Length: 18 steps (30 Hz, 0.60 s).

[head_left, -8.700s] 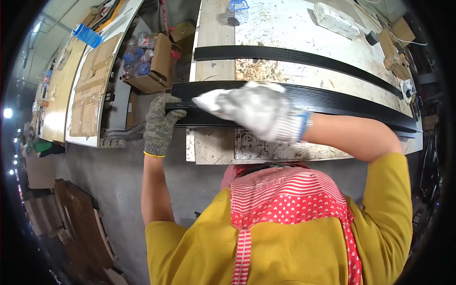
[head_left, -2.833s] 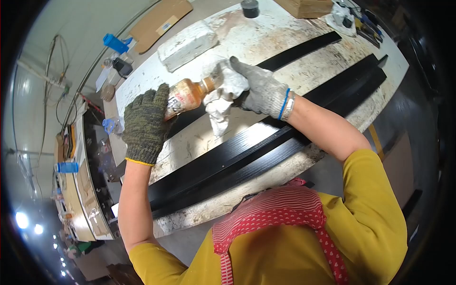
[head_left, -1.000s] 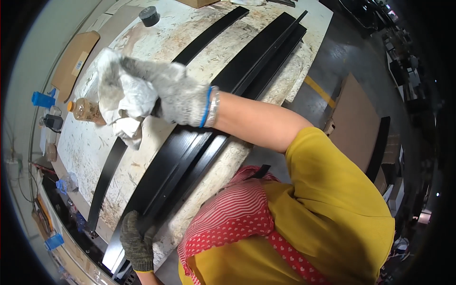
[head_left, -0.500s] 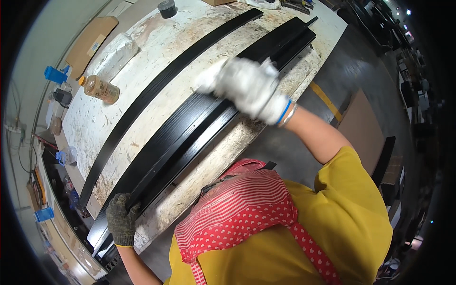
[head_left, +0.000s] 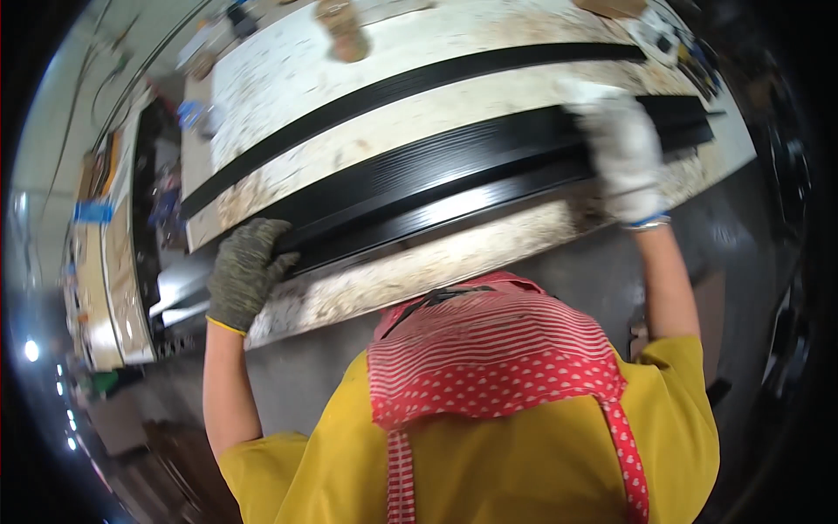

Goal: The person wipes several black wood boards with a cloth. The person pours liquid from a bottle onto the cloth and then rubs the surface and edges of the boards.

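Observation:
A long black board (head_left: 393,179) with a grained, stepped surface lies along the near side of the worktable (head_left: 515,234). My left hand (head_left: 244,271), in a dark green knit glove, grips the board near its left end, fingers over the top and thumb apart on the nearer step. Toward the board's right end is my right hand (head_left: 624,162), in a white glove and smeared by motion. It is closed on a white cloth (head_left: 585,94), pressed to the board's top; the fingers are not distinct. Behind lies a narrower black strip (head_left: 419,80), touched by neither hand.
An amber-tinted bottle (head_left: 343,33) stands at the back of the table. Hand tools (head_left: 698,70) lie at the far right corner, near a brown cardboard piece (head_left: 611,7). Left of the table is a shelf or cart (head_left: 122,297) with a blue item (head_left: 93,211) on it.
My view has turned, so the board lies more level across it. My right hand has slid along the board toward its right end. My left hand stays at the left end.

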Each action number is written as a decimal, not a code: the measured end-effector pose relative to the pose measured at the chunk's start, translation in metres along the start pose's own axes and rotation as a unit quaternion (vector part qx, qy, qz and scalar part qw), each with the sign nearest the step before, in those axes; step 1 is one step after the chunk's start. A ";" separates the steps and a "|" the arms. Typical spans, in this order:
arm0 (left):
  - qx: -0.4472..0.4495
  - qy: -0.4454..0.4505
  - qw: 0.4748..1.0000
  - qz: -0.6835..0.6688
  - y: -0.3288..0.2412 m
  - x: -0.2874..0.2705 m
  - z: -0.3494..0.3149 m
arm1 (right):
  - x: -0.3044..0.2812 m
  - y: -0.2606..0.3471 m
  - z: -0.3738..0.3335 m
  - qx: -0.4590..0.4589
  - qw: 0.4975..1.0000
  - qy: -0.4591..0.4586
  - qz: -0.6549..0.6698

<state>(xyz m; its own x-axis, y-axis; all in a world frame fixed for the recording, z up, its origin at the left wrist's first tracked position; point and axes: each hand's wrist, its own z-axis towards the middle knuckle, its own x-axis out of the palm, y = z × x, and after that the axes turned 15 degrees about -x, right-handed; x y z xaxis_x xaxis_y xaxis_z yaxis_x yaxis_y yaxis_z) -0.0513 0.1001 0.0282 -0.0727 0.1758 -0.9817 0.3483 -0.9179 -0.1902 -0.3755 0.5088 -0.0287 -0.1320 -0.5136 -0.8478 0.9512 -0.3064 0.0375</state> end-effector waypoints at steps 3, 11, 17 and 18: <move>-0.124 0.056 0.989 0.065 0.078 -0.022 -0.038 | -0.025 -0.043 -0.028 0.119 0.975 -0.067 -0.175; -0.068 -0.019 0.997 0.000 0.112 -0.016 -0.052 | 0.094 0.295 0.165 -0.241 0.964 -0.106 0.046; -0.119 0.012 0.992 -0.034 0.191 -0.035 -0.097 | 0.056 0.263 0.159 -0.010 0.974 0.202 0.105; -0.104 0.005 0.994 -0.036 0.195 -0.033 -0.097 | 0.057 0.266 0.158 -0.006 0.973 0.208 0.098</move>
<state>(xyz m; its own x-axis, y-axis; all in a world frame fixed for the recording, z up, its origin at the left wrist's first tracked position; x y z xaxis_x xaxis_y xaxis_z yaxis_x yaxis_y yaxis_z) 0.1096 -0.0503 0.0229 -0.0949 0.2422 -0.9656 0.5282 -0.8099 -0.2550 -0.1744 0.2712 0.0161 0.1745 -0.1909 -0.9660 0.9500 -0.2255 0.2162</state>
